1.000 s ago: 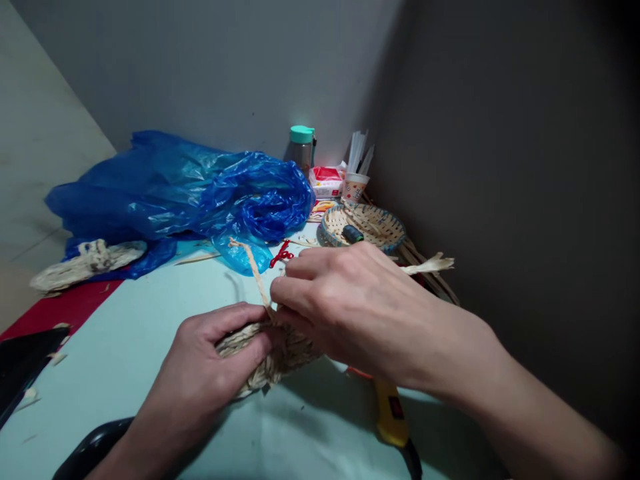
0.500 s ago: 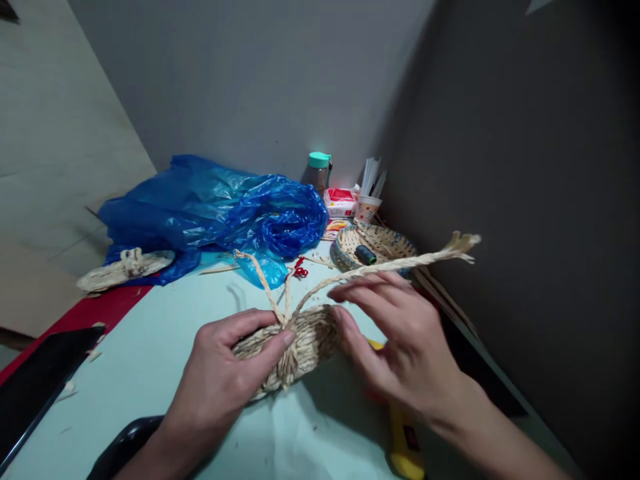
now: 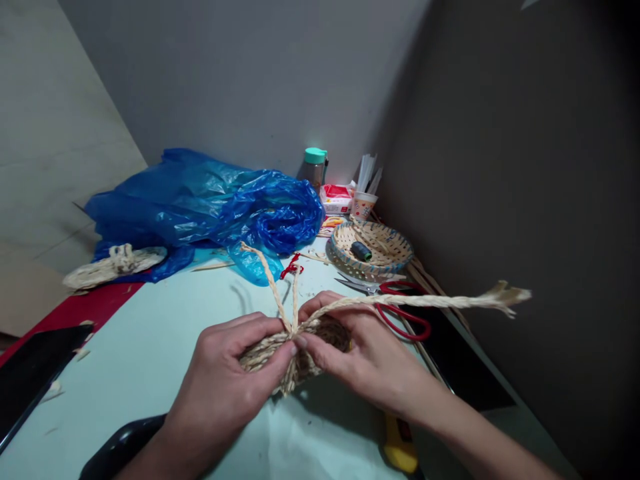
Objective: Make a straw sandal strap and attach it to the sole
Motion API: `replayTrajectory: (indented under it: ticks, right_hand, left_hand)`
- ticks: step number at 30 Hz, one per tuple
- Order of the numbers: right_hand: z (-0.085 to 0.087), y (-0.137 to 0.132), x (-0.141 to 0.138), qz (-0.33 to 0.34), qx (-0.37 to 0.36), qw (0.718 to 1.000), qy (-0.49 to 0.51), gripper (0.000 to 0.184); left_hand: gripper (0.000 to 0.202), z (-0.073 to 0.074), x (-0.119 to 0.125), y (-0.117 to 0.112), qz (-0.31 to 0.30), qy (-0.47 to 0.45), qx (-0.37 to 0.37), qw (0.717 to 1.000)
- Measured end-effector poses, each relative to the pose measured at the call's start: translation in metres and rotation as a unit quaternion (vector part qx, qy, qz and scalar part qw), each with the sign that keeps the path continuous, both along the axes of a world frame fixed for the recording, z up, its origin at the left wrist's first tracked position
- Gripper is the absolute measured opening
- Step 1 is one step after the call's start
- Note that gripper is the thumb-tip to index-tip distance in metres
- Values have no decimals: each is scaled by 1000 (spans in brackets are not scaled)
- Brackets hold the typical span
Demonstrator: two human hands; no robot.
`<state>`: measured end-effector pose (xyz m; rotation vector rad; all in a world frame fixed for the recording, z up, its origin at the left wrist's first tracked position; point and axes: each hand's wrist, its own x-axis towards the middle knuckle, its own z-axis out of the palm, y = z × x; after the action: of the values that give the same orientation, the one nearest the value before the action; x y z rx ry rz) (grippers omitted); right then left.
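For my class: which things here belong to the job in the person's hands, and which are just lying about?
Part of the job:
- woven piece, gripped by the left hand and right hand
- long pale cord extending from it

Apparently just lying about:
- blue plastic bag
- green-lidded bottle
- paper cup
- red-handled scissors (untouched, though possibly useful)

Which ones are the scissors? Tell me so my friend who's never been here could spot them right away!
Start at the crumpled blue bag at the back, then go right to the round woven basket. Just in front of it lie the scissors, told apart by two big red handle loops and pointed metal blades.
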<state>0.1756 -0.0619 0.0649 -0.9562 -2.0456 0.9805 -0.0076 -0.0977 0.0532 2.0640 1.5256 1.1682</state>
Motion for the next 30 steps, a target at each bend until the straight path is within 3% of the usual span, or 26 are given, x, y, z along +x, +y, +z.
replayTrajectory:
  ticks: [6,12,15,18,24,30]
  right_hand:
    - [-2,1,-1,8,-29,999,11,6]
    - [-17,4,-4,-12,-11,1000,15,7]
    - [-20,5,-4,-9,-19,1000,10,10]
    - [-15,7,-1,15,-50,999,6,17]
    - [1,8,7,58,-83,995,4,34]
    - [3,14,11,78,-101,991,30,22]
  left_hand:
    - [8,-3,0,-1,-13,32,11,999]
    - [10,-7,0,-2,-17,44,26,999]
    - [13,-8,-1,-1,-19,44,-10,999]
    - [12,-7,0,2,-6,29,-53,998]
    - [11,-3,-1,5,10,13,-36,999]
    - [10,-4,0,2,-11,16,-32,999]
